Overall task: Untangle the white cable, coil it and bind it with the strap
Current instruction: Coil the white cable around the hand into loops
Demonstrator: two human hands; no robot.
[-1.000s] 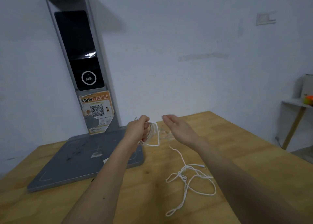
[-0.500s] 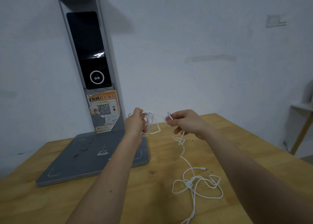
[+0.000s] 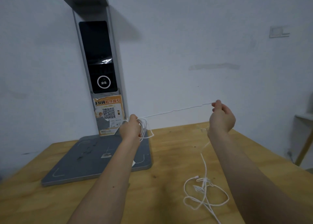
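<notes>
My left hand [image 3: 131, 129] grips a small bundle of coiled loops of the white cable [image 3: 174, 111] above the wooden table [image 3: 169, 156]. From those loops a taut stretch of cable runs right and slightly up to my right hand [image 3: 221, 118], which pinches it between thumb and fingers. Below the right hand the cable drops to the table and ends in a loose tangle of loops with a connector near the front right. No strap is visible.
A grey stand with a flat base [image 3: 94, 162] and a tall post carrying a dark screen [image 3: 98, 56] and an orange QR sticker [image 3: 108, 112] occupies the table's back left. A white wall lies behind. A small side table [image 3: 304, 118] stands at far right.
My right hand has moved right and up, away from the left hand, drawing a length of cable taut between them. The tangle on the table has shifted slightly.
</notes>
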